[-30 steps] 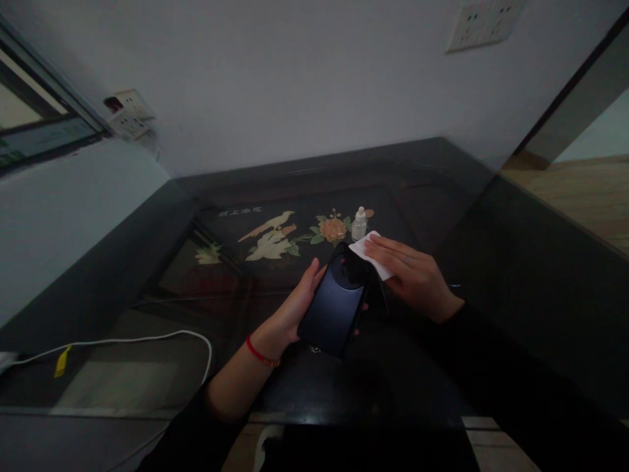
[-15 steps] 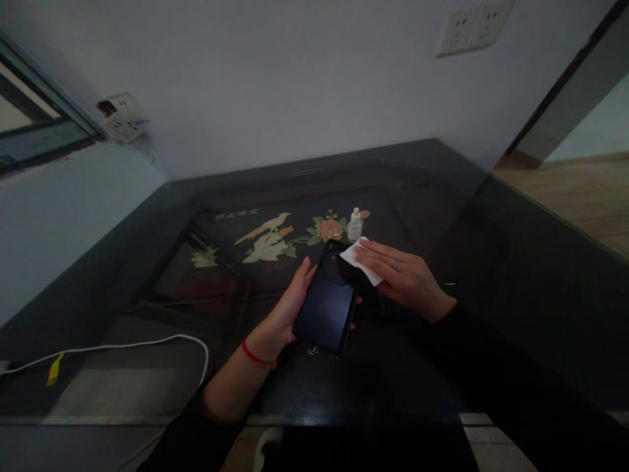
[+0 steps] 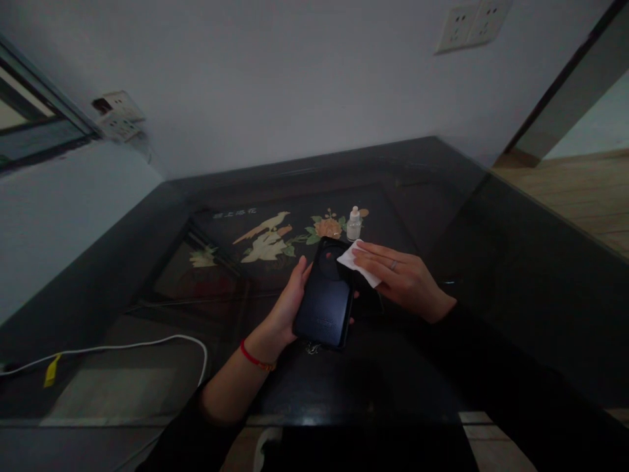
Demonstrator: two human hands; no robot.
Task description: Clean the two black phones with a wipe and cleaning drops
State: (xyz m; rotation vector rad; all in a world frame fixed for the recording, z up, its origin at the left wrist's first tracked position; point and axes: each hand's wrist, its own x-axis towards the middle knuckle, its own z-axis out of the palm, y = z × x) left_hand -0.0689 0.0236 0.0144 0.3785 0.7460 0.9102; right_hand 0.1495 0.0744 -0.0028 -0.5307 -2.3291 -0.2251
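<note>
My left hand (image 3: 291, 303) is wrapped round a dark phone case (image 3: 323, 308) with a large round camera ring near its top; whether a phone sits inside I cannot tell. Its fingertips show along the case's right edge, and a small chain hangs at the lower end. Folded white tissue (image 3: 362, 263) is pinched in my right hand (image 3: 405, 278), its left corner close to the upper right of the case. Just behind the tissue a small clear bottle (image 3: 354, 225) with a white cap stands upright on the dark table (image 3: 417, 196).
Flower and bird pictures (image 3: 268, 246) decorate the glossy tabletop. A white cable (image 3: 122, 344) with a yellow tag (image 3: 52, 372) runs across the left side. Wall sockets (image 3: 472, 26) are at the upper right, and more sockets (image 3: 118, 117) hang at the left.
The case has tilted slightly, so faint lettering on its lower part now shows. My right hand with the tissue has shifted a little to the left.
</note>
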